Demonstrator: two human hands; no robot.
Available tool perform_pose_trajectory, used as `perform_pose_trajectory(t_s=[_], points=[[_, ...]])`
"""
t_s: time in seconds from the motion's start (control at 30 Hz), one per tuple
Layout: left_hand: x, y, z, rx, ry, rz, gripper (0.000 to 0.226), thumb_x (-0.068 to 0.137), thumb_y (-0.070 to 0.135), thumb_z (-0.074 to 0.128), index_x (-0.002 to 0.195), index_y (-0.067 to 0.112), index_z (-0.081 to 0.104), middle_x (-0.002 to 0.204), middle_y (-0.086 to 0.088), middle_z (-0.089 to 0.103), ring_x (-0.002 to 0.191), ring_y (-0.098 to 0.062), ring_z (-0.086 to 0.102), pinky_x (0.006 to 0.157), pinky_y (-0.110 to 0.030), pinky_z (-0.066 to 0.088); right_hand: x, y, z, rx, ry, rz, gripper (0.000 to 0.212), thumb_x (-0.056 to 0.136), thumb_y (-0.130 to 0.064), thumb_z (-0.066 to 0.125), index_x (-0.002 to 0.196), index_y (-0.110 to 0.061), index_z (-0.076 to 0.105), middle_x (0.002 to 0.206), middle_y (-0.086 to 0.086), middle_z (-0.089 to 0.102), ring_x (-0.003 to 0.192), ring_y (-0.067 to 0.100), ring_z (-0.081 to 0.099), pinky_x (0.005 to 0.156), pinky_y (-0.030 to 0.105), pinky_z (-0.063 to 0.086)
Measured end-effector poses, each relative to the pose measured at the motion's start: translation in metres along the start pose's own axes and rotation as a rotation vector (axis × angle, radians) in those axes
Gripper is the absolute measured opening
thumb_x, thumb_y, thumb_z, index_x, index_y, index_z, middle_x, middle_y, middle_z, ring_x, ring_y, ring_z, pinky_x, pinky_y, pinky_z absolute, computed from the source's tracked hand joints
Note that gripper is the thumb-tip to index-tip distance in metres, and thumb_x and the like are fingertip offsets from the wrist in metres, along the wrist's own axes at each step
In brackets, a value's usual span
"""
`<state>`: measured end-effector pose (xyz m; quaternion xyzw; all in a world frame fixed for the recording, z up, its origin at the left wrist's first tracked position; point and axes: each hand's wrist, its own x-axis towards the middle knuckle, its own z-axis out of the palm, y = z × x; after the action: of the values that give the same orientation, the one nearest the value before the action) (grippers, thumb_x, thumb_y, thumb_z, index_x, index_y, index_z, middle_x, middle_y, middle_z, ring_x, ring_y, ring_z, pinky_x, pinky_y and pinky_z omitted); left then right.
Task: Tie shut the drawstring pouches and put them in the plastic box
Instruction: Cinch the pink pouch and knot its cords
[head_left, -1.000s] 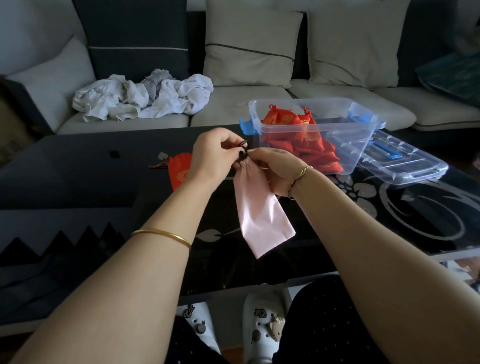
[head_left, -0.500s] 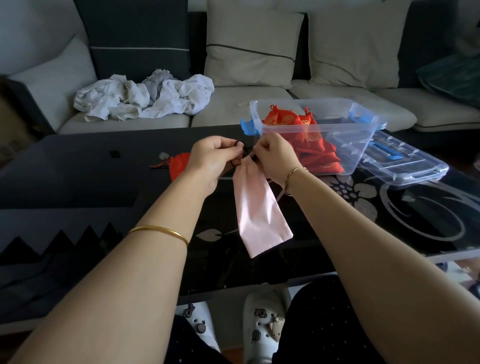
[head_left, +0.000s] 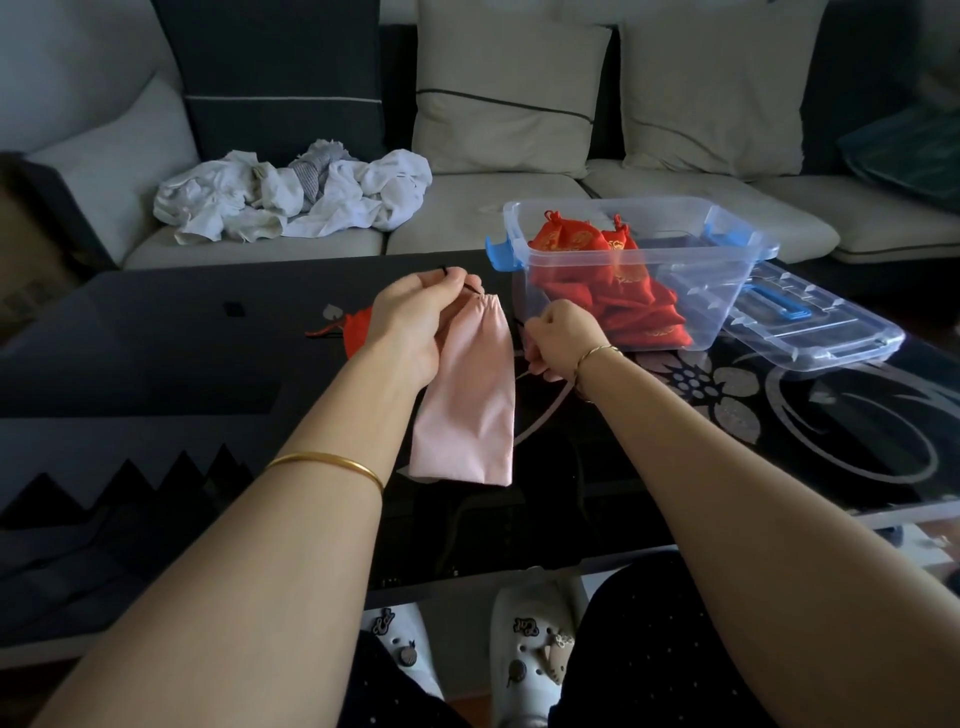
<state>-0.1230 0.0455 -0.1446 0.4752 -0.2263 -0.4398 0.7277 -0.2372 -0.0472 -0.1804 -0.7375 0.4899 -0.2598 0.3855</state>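
- Several red pouches (head_left: 597, 296) already lay heaped in the plastic box (head_left: 727, 228), right of centre in the frame, with its lid (head_left: 831, 332) set down just beside it toward the right edge.
- The pink pouch (head_left: 467, 400) hung in mid-frame above the black table (head_left: 156, 338), not yet in the box. Its mouth looked gathered, but I could not tell whether a knot was made.
- The left hand (head_left: 415, 322) held the pouch at its top, thumb and fingertips pinched together on the black drawstring (head_left: 471, 287).
- The right hand (head_left: 558, 340) sat just right of the pouch. Its fingers were curled tight, apparently round the cord's other end, though the cord there was barely visible.
- One more red pouch (head_left: 358, 332) lay on the table, half hidden behind the left hand, so by my reckoning at least two pouches were left to finish.
- Against half a second earlier, the hands had drawn apart. They had been together at the pouch's mouth, and now the right one was lower and further right, as if pulling the cord taut.
- The pouch had turned broader to the camera and its mouth had puckered.
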Motion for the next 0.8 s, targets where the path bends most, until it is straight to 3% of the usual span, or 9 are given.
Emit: perform_pose_trajectory(t_s=[0.1,0.2,0.3,0.37,0.5,0.6,0.67,0.73,0.8], points=[[0.000,0.002,-0.001,0.060,-0.002,0.027,0.013,0.094,0.008,0.054,0.082,0.010,0.059,0.053,0.003,0.063,0.056,-0.010,0.064,0.057,-0.024,0.045,-0.001,-0.001,0.001,0.077,-0.011,0.062,0.019,0.090,-0.012,0.042,0.088,0.000,0.057,0.064,0.010,0.058,0.037,0.013,0.053,0.031,0.014,0.039],[0.000,0.003,-0.003,0.359,0.015,0.038,0.012,0.091,0.010,0.058,0.081,0.012,0.065,0.052,0.006,0.064,0.053,-0.007,0.062,0.047,-0.019,0.030,-0.002,-0.007,-0.003,0.244,-0.006,0.106,0.019,0.092,-0.015,0.037,0.091,-0.004,0.053,0.064,0.006,0.058,0.045,0.015,0.054,0.042,0.019,0.044],[0.001,0.001,-0.003,0.618,-0.020,-0.010,0.012,0.089,0.015,0.062,0.077,0.013,0.065,0.054,0.007,0.067,0.059,-0.009,0.064,0.049,-0.021,0.031,-0.005,-0.018,-0.008,0.406,-0.003,0.095,0.021,0.092,-0.014,0.037,0.077,-0.007,0.051,0.062,0.006,0.054,0.050,0.017,0.048,0.052,0.025,0.044],[0.002,0.000,-0.003,0.720,-0.061,-0.058,0.014,0.088,0.018,0.064,0.074,0.013,0.066,0.055,0.005,0.068,0.063,-0.011,0.066,0.052,-0.023,0.030,-0.009,-0.025,-0.009,0.460,-0.030,0.065,0.025,0.091,-0.014,0.040,0.068,-0.010,0.048,0.060,0.004,0.050,0.048,0.016,0.042,0.051,0.025,0.038],[-0.001,0.002,0.000,0.830,-0.170,-0.099,0.013,0.089,0.018,0.062,0.077,0.014,0.064,0.055,0.005,0.067,0.054,-0.007,0.062,0.051,-0.022,0.029,-0.014,-0.032,-0.008,0.337,-0.053,-0.063,0.034,0.091,-0.013,0.047,0.057,-0.010,0.045,0.053,0.003,0.042,0.042,0.014,0.035,0.044,0.023,0.029],[-0.003,0.002,0.002,0.890,-0.227,-0.098,0.012,0.090,0.019,0.061,0.083,0.013,0.068,0.053,0.006,0.065,0.047,-0.003,0.058,0.050,-0.021,0.028,-0.016,-0.034,-0.008,0.137,-0.014,-0.216,0.036,0.091,-0.017,0.054,0.055,-0.011,0.050,0.051,-0.001,0.046,0.037,0.004,0.040,0.040,0.015,0.034],[-0.003,0.001,0.002,0.892,-0.227,-0.094,0.014,0.090,0.018,0.060,0.081,0.012,0.069,0.051,0.006,0.062,0.046,-0.005,0.056,0.050,-0.021,0.028,-0.016,-0.034,-0.009,0.061,0.008,-0.279,0.029,0.090,-0.018,0.057,0.063,-0.009,0.058,0.055,-0.003,0.051,0.044,0.003,0.044,0.049,0.015,0.039],[-0.003,0.000,0.002,0.849,-0.192,-0.104,0.017,0.090,0.015,0.058,0.077,0.012,0.067,0.049,0.005,0.060,0.047,-0.006,0.055,0.051,-0.022,0.027,-0.016,-0.034,-0.009,0.046,0.020,-0.280,0.022,0.090,-0.018,0.057,0.077,-0.002,0.065,0.062,0.002,0.057,0.055,0.012,0.050,0.061,0.027,0.045],[-0.003,-0.001,0.001,0.803,-0.143,-0.115,0.018,0.091,0.014,0.056,0.076,0.010,0.067,0.048,0.005,0.059,0.050,-0.008,0.056,0.051,-0.022,0.027,-0.016,-0.034,-0.010,-0.034,0.067,-0.251,0.022,0.089,-0.018,0.057,0.093,0.000,0.069,0.084,0.011,0.067,0.076,0.022,0.060,0.075,0.033,0.050]])
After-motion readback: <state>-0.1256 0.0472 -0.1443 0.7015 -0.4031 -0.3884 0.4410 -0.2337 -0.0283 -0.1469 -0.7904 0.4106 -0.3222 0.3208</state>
